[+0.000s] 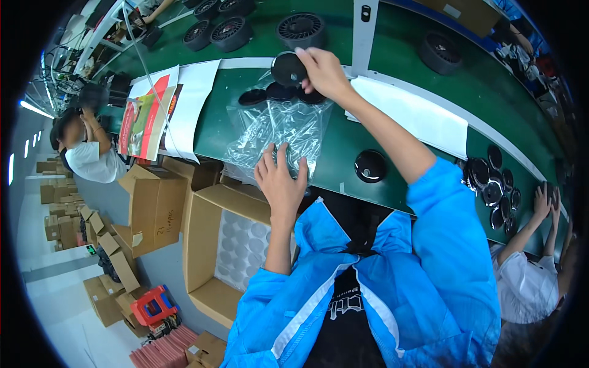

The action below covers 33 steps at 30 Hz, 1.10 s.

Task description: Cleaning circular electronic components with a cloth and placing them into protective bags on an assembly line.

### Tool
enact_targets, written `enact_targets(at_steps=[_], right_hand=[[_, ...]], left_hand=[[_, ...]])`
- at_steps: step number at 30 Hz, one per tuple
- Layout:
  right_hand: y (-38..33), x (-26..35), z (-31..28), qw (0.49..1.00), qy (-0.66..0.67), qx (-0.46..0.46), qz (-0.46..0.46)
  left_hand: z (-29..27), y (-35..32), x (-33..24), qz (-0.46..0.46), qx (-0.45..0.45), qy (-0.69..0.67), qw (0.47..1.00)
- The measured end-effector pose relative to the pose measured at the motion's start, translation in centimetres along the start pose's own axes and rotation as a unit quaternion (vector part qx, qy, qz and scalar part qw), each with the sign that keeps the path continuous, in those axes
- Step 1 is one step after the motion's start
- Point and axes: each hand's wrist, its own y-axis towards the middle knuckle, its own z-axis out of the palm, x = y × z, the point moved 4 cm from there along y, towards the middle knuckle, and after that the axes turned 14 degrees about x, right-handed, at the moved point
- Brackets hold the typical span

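Observation:
My right hand (325,72) reaches to the far side of the green table, its fingers closed on the edge of a round black disc (286,69). Just below the raised disc, more black discs, one of them (252,97) at the left, sit in a row at the far edge of a clear plastic bag (285,126). Fingers spread, my left hand (281,181) rests at the bag's near edge and holds nothing. Another glossy black disc (370,165) lies on the table to the right, near the front edge.
An open cardboard box (205,245) with wrapped round pieces stands below the table's left part. Printed sheets (147,119) lie left, white paper (414,113) right. Black wheels (300,29) sit behind the rail. At far right, a co-worker's hands (543,199) are near piled discs (492,191).

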Motion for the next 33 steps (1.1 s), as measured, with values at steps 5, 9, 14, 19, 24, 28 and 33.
enact_targets(at_steps=[5, 9, 14, 19, 24, 28, 33], right_hand=[[-18.6, 0.4, -7.3, 0.988, 0.097, -0.074, 0.09], [-32.4, -5.8, -9.3, 0.952, 0.135, -0.195, 0.196], [-36.5, -6.3, -7.8, 0.926, 0.117, -0.253, 0.255], [-32.5, 0.0, -12.3, 0.88, -0.4, -0.178, 0.185], [-23.5, -2.1, -14.2, 0.821, -0.554, -0.097, -0.099], [-22.4, -5.7, -13.4, 0.78, -0.618, 0.046, -0.087], [-22.7, -5.0, -13.9, 0.847, -0.528, 0.037, -0.041]], left_hand=[[-1.3, -0.2, 0.6, -0.014, 0.012, -0.067, 0.998], [-2.4, -0.1, -0.3, 0.016, -0.102, -0.14, 0.985], [-2.3, -0.8, -5.7, 0.123, -0.06, -0.086, 0.987], [2.0, -1.5, -13.8, 0.336, 0.153, -0.194, 0.909], [6.0, 0.3, -19.0, 0.425, 0.217, -0.135, 0.868], [6.4, 0.5, -18.9, 0.422, 0.261, -0.054, 0.867], [6.5, 0.3, -17.8, 0.396, 0.256, -0.069, 0.879]])
